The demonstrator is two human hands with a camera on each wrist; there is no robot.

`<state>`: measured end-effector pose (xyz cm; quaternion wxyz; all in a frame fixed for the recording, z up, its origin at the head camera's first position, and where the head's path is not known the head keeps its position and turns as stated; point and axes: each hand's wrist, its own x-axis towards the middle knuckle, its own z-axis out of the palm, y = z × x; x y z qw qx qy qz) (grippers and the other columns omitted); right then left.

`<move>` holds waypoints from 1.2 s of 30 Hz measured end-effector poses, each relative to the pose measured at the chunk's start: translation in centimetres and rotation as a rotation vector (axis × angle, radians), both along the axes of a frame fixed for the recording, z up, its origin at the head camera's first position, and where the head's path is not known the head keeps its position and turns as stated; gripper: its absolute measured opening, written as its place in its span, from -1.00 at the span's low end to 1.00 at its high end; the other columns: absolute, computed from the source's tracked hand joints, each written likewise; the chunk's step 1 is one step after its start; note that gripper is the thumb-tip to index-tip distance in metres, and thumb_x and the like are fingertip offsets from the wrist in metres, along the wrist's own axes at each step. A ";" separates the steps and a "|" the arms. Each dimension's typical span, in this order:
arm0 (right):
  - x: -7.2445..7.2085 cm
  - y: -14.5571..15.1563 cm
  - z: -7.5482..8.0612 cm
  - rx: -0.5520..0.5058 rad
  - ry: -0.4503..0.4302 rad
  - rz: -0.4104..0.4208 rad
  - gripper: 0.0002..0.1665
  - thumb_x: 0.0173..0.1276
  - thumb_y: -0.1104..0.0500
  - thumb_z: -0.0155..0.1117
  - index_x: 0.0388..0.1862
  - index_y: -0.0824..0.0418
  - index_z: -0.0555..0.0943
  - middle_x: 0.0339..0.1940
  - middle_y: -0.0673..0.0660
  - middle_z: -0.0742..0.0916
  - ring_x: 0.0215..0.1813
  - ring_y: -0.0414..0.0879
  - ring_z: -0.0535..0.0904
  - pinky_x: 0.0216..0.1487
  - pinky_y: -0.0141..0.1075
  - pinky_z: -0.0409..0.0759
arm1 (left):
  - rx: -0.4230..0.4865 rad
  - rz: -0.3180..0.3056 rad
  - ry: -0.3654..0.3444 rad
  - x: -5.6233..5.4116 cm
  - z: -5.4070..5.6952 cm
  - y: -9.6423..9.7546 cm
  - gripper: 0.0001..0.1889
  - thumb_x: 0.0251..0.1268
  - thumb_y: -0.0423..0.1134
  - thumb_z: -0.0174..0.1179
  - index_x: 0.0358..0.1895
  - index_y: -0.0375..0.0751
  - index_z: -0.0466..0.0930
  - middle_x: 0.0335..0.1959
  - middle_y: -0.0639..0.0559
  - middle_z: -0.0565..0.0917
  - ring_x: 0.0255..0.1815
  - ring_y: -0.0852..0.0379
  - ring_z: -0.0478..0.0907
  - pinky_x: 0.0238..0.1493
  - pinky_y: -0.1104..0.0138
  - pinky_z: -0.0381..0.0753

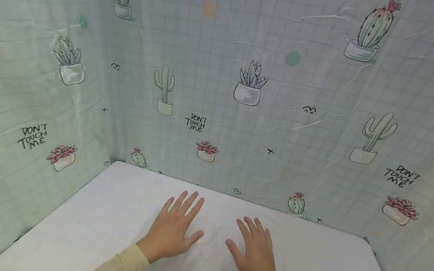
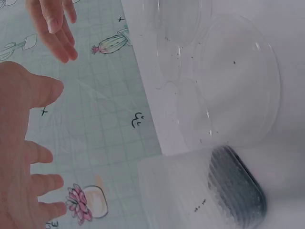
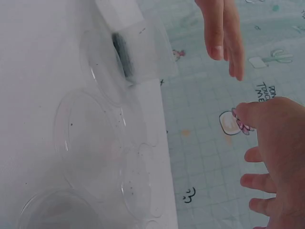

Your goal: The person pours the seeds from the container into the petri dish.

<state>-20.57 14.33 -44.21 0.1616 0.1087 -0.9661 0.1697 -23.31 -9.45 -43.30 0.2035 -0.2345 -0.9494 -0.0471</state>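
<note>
My left hand [image 1: 170, 236] is held over the white table with its fingers spread, the thumb overlapping a clear round dish [image 1: 209, 226] in the head view. To its right, my right hand [image 1: 258, 255] has loosely extended fingers, its thumb beside a second clear dish [image 1: 223, 234]. Neither hand grips anything. The left wrist view shows a large clear disc [image 2: 238, 86] and smaller clear round pieces [image 2: 190, 112] lying near each other. A dark ridged block [image 2: 237, 188] with a pale translucent part [image 2: 174, 191] lies near them.
The white table [image 1: 319, 270] ends at a far edge against a hanging cactus-print cloth [image 1: 227, 63], which also encloses the left and right sides. More clear round pieces [image 3: 57, 210] lie toward the bottom of the right wrist view.
</note>
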 end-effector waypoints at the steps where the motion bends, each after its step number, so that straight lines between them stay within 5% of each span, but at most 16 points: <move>1: 0.0 -0.1 0.0 -0.001 0.000 -0.001 -0.32 0.31 -0.21 0.20 0.32 0.09 0.47 0.37 0.19 0.51 0.47 0.26 0.26 0.40 0.36 0.16 | 0.001 0.007 -0.002 0.1 0.0 -0.1 -0.18 0.26 0.31 0.04 0.51 -0.02 0.13 0.52 -0.05 0.21 0.52 -0.14 0.15 0.43 -0.18 0.22; 36: -0.7 -1.1 -0.3 -0.043 -0.063 0.001 -0.32 0.35 -0.17 0.19 0.35 0.11 0.43 0.41 0.20 0.46 0.50 0.24 0.20 0.46 0.30 0.11 | 0.143 0.102 -0.025 0.6 -1.9 -3.6 -0.15 0.19 0.25 0.17 0.48 -0.09 0.19 0.46 -0.09 0.30 0.48 -0.18 0.21 0.37 -0.16 0.28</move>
